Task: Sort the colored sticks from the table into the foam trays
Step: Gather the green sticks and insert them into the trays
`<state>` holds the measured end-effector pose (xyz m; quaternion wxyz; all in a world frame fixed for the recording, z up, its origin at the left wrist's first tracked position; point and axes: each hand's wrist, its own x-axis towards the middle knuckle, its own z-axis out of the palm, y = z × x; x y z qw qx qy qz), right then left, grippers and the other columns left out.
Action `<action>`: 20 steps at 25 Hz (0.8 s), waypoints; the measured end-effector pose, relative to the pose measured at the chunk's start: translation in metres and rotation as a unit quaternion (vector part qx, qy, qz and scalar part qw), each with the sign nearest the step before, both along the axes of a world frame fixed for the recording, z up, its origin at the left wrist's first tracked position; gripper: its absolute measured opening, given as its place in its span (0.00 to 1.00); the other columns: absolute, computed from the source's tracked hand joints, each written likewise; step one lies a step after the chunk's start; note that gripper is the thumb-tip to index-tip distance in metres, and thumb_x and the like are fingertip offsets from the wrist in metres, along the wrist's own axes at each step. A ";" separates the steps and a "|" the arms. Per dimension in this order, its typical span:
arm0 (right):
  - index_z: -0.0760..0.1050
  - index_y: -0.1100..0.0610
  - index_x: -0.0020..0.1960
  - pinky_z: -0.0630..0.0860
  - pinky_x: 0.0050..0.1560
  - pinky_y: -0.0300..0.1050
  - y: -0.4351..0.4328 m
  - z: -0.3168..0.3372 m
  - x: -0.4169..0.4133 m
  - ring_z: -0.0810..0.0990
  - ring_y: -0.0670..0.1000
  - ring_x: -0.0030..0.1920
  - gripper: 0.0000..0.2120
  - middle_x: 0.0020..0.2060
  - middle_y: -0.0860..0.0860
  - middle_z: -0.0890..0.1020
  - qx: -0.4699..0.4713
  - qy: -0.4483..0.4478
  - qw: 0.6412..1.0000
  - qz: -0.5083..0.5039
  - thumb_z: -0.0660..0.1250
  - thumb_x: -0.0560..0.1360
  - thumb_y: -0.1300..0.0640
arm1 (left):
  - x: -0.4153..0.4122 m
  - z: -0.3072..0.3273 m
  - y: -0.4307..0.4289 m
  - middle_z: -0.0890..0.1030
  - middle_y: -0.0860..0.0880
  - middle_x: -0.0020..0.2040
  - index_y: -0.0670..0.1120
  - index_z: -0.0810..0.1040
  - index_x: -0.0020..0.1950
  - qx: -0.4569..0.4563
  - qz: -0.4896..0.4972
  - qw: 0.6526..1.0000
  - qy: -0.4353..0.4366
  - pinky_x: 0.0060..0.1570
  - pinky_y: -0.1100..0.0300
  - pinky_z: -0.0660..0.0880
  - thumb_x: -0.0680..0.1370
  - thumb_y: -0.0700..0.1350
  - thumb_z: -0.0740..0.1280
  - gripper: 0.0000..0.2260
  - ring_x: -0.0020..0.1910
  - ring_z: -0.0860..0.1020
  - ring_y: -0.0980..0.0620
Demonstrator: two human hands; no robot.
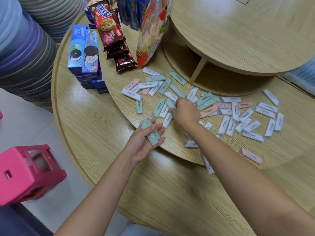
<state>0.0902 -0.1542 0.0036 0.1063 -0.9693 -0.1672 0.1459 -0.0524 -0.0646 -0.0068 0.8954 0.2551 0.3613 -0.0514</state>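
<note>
**Green sticks in the left hand, right hand down in the pile**

Pale wood-grain worktop (pixel 170 193) curves along the near edge, with a pink stool (pixel 25 174) on the floor off its left side. Above a raised round tier, the left hand (pixel 144 138) lies palm up. Its fingers are loosely curved, and with the thumb they cradle a small bundle of green sticks (pixel 150 132). Just beyond, the right hand (pixel 185 111) reaches down into the loose sticks (pixel 226 109). Its fingers are bent over one green stick (pixel 170 103), though I cannot tell whether they grip it. White, green and pink sticks lie scattered across the tier, thickest toward its right side, and one pink stick (pixel 251 155) lies apart near the tier's near edge. At the far left stand blue biscuit boxes (pixel 84 50) and red snack packets (pixel 109 28), beside a higher round shelf (pixel 238 40).
</note>
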 end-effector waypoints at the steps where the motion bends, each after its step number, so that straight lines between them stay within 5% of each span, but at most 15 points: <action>1: 0.73 0.59 0.50 0.72 0.39 0.47 0.001 -0.001 0.000 0.79 0.56 0.45 0.11 0.46 0.55 0.79 -0.005 0.001 1.000 -0.003 0.67 0.75 0.51 | 0.000 0.001 0.003 0.83 0.44 0.49 0.45 0.74 0.59 -0.001 0.004 1.000 0.000 0.54 0.46 0.77 0.78 0.37 0.63 0.11 0.52 0.80 0.46; 3: 0.73 0.59 0.49 0.71 0.38 0.47 0.002 0.000 0.003 0.78 0.55 0.44 0.10 0.43 0.54 0.79 0.020 0.036 0.999 -0.026 0.68 0.75 0.52 | 0.002 0.000 0.009 0.82 0.44 0.49 0.45 0.74 0.59 0.004 0.012 1.000 0.002 0.55 0.46 0.76 0.77 0.37 0.63 0.11 0.53 0.80 0.45; 8: 0.76 0.60 0.45 0.76 0.41 0.48 0.006 0.028 -0.008 0.75 0.47 0.34 0.10 0.33 0.49 0.75 0.253 0.213 0.943 -0.038 0.74 0.70 0.56 | 0.006 0.003 0.012 0.81 0.45 0.50 0.46 0.75 0.57 -0.025 0.012 0.999 -0.029 0.54 0.48 0.75 0.71 0.40 0.67 0.14 0.52 0.79 0.47; 12: 0.76 0.58 0.44 0.75 0.37 0.44 0.008 0.041 -0.044 0.73 0.46 0.31 0.09 0.31 0.50 0.75 0.254 0.270 0.928 0.022 0.75 0.68 0.59 | 0.006 0.008 0.007 0.81 0.46 0.51 0.47 0.79 0.51 -0.085 0.052 0.991 -0.084 0.48 0.52 0.78 0.75 0.46 0.65 0.07 0.50 0.79 0.49; 15: 0.75 0.56 0.42 0.75 0.36 0.44 0.008 0.036 -0.067 0.73 0.47 0.33 0.09 0.32 0.51 0.76 0.247 0.269 0.928 0.077 0.75 0.67 0.59 | 0.009 0.013 0.002 0.82 0.52 0.39 0.50 0.84 0.36 -0.026 0.059 0.997 -0.051 0.37 0.60 0.79 0.75 0.45 0.65 0.11 0.38 0.81 0.56; 18: 0.77 0.58 0.44 0.75 0.36 0.39 0.003 0.036 -0.063 0.74 0.44 0.33 0.08 0.33 0.49 0.77 0.285 0.283 0.915 0.037 0.75 0.68 0.59 | 0.008 0.010 0.004 0.84 0.51 0.42 0.49 0.81 0.49 -0.018 0.053 0.998 -0.036 0.41 0.58 0.80 0.79 0.43 0.61 0.08 0.42 0.83 0.56; 20: 0.78 0.57 0.46 0.76 0.41 0.39 -0.006 0.034 -0.042 0.76 0.43 0.37 0.05 0.37 0.48 0.79 0.275 0.209 0.938 0.009 0.71 0.72 0.57 | 0.005 0.007 0.010 0.83 0.47 0.49 0.48 0.75 0.56 -0.048 0.064 0.996 -0.024 0.49 0.52 0.79 0.79 0.40 0.62 0.07 0.48 0.82 0.51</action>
